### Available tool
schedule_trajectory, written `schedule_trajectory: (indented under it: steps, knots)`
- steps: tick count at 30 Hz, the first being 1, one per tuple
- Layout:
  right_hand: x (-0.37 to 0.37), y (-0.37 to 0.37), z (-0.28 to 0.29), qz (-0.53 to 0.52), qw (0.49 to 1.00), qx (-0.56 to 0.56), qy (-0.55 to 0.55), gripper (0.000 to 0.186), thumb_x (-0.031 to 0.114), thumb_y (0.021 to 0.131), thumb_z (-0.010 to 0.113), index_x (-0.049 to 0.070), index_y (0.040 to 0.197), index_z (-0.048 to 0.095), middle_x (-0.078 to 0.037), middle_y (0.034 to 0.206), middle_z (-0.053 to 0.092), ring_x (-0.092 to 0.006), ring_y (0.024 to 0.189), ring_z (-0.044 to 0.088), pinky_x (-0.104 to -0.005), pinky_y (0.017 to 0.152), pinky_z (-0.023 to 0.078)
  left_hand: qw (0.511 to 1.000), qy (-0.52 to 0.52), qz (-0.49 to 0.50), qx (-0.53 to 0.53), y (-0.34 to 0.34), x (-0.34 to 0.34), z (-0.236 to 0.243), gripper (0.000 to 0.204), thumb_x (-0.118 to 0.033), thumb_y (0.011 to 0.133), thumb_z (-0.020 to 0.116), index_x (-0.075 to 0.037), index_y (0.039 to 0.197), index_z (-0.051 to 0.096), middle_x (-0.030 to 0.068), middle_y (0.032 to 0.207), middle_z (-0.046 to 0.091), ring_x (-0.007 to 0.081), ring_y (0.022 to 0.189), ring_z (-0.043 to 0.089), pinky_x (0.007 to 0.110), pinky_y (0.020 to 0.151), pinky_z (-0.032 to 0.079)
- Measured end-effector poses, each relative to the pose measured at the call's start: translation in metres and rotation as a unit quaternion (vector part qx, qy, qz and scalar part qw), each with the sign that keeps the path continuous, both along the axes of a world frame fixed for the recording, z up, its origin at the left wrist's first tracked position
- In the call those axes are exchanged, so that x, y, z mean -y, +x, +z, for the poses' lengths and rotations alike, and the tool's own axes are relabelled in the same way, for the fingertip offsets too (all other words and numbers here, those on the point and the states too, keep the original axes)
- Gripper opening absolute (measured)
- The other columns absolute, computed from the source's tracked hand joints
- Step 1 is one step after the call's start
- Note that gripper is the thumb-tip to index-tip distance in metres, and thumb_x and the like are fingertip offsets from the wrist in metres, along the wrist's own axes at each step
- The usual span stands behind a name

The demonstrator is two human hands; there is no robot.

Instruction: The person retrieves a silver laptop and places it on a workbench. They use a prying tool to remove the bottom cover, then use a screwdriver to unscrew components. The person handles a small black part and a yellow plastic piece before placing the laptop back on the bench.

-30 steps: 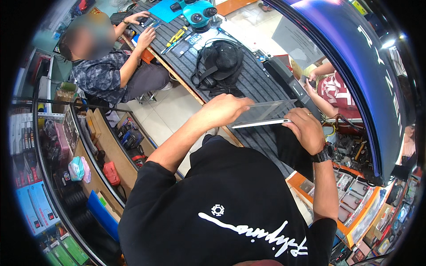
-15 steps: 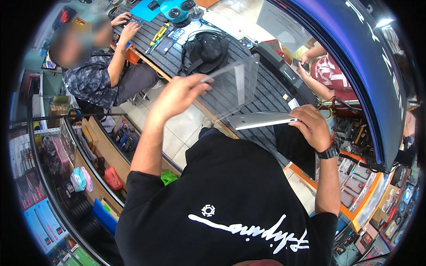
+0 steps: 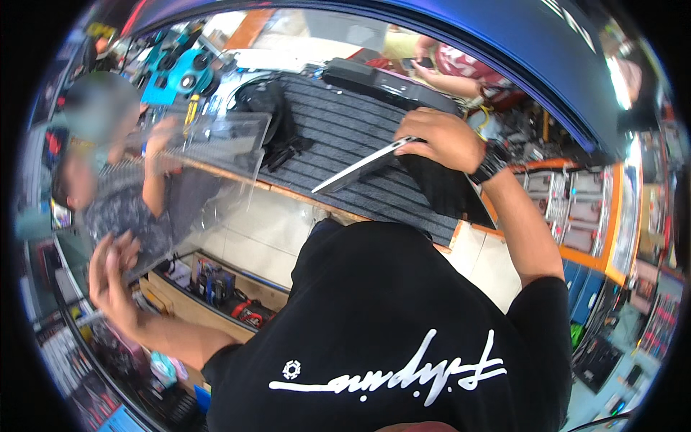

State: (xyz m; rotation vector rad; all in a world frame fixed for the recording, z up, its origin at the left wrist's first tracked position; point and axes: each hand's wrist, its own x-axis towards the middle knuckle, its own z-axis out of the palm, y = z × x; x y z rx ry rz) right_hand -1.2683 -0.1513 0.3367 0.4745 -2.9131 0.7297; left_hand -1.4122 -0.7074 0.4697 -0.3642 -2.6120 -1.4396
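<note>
My right hand [image 3: 439,137], with a black watch on its wrist, grips the far end of a thin silver slab [image 3: 360,167], like a closed laptop or tablet. The slab is tilted, its near end low over a dark ribbed mat [image 3: 338,122]. My left hand [image 3: 115,277] is stretched far out to the left and low. It holds the lower edge of a large clear plastic sheet [image 3: 194,173], which hangs in the air apart from the slab. The hand is blurred.
A black bag [image 3: 270,108] lies on the mat beside a long black device [image 3: 389,83]. One person [image 3: 122,209] sits at the left behind the sheet; another, in red [image 3: 468,68], is beyond the counter. Teal tools [image 3: 180,72] lie far left. An open tool drawer [image 3: 216,284] is below the counter.
My left hand has drawn the clear sheet off the silver slab and swung it out to the left and down. My right hand still holds the slab, now more tilted.
</note>
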Motion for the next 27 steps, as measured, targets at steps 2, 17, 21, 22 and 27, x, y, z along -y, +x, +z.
schedule_trajectory:
  steps: [2,17,21,22,27]
  knots:
    - [-0.005,0.007,-0.005,-0.015,1.000,0.002,0.009,0.030,0.035,0.092,0.070,0.009,0.105,0.070,-0.007,0.101,0.067,-0.0296,0.100,0.063,-0.0411,0.086,0.052,0.997,0.049,0.050,-0.038,0.004,0.021,0.008,0.037,-0.016,0.103,0.060,0.008,0.132,0.059,0.0250,0.114,0.072,0.0273,0.096,0.073,0.031,0.086,0.055]
    - [0.064,0.161,0.081,-0.003,0.886,-0.108,-0.452,0.104,0.052,0.087,0.078,0.006,0.161,0.023,-0.020,0.150,0.045,-0.0317,0.137,0.050,-0.0441,0.107,0.047,0.908,0.378,-0.093,-0.154,0.020,-0.116,-0.018,0.017,-0.022,0.100,0.060,-0.008,0.092,0.061,0.0090,0.080,0.061,0.0198,0.070,0.058,0.035,0.062,0.049]
    - [0.098,0.203,0.081,-0.063,0.840,-0.180,-0.508,0.057,0.031,0.104,0.061,0.007,0.152,0.040,-0.015,0.120,0.070,-0.0243,0.101,0.071,-0.0374,0.088,0.058,0.873,0.426,-0.236,0.024,-0.024,-0.186,-0.047,0.014,-0.019,0.099,0.059,-0.008,0.092,0.066,0.0096,0.078,0.066,0.0204,0.069,0.063,0.036,0.063,0.052]
    - [0.109,0.217,0.083,-0.108,0.795,-0.185,-0.568,0.049,0.029,0.107,0.056,0.006,0.147,0.044,-0.015,0.117,0.071,-0.0227,0.100,0.071,-0.0356,0.084,0.058,0.859,0.427,-0.272,0.071,-0.036,-0.200,-0.049,0.014,-0.018,0.099,0.059,-0.008,0.092,0.067,0.0097,0.078,0.067,0.0205,0.069,0.065,0.036,0.063,0.052]
    - [0.134,0.294,0.054,-0.308,0.647,-0.330,-0.615,0.033,0.027,0.109,0.049,0.004,0.132,0.053,-0.022,0.101,0.075,-0.0268,0.078,0.076,-0.0315,0.060,0.058,0.751,0.256,-0.599,0.106,0.054,-0.289,-0.014,0.111,-0.058,0.087,0.074,0.008,0.158,0.020,0.0295,0.134,0.058,0.0326,0.108,0.070,0.030,0.077,0.060]
